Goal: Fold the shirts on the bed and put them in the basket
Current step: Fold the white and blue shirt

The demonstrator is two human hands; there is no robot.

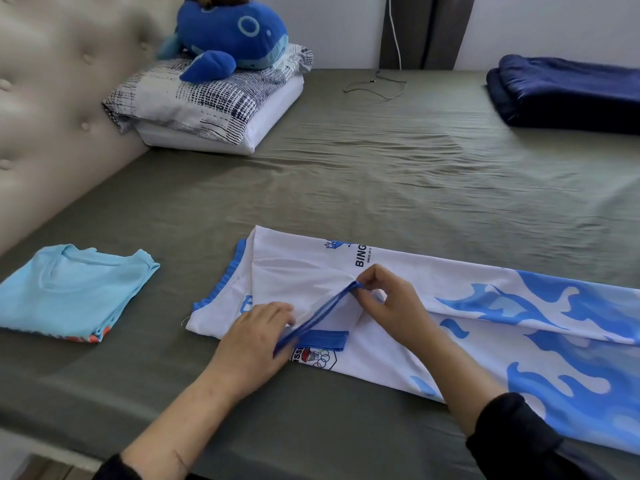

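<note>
Head view: you have the white shirt (398, 320) with blue flame print lying lengthwise across the near part of the bed (381, 174), collar end toward your left, printed tail running off the right edge of the picture. Its sides are folded inward over the body. Your left hand (256, 341) lies low on the shirt near the collar end, and its fingers hold the lower end of a blue sleeve band (320, 315); exactly how they close on it is hidden by the band itself. Your right hand (388, 299) is raised slightly above the fabric, thumb and fingertips pinching the upper end of that same band, so the band runs taut and diagonal between both hands. A second blue band (327, 338) lies flat on the shirt just beside your left hand. The light blue shirt (74, 292) sits already folded to the left, well apart from the white one, with an orange patterned edge showing beneath it. No basket appears in this view. Farther back: a blue whale plush (232, 36) on stacked pillows (207, 105), a thin cable (377, 84), and a folded navy blanket (568, 91) at the right.
</note>
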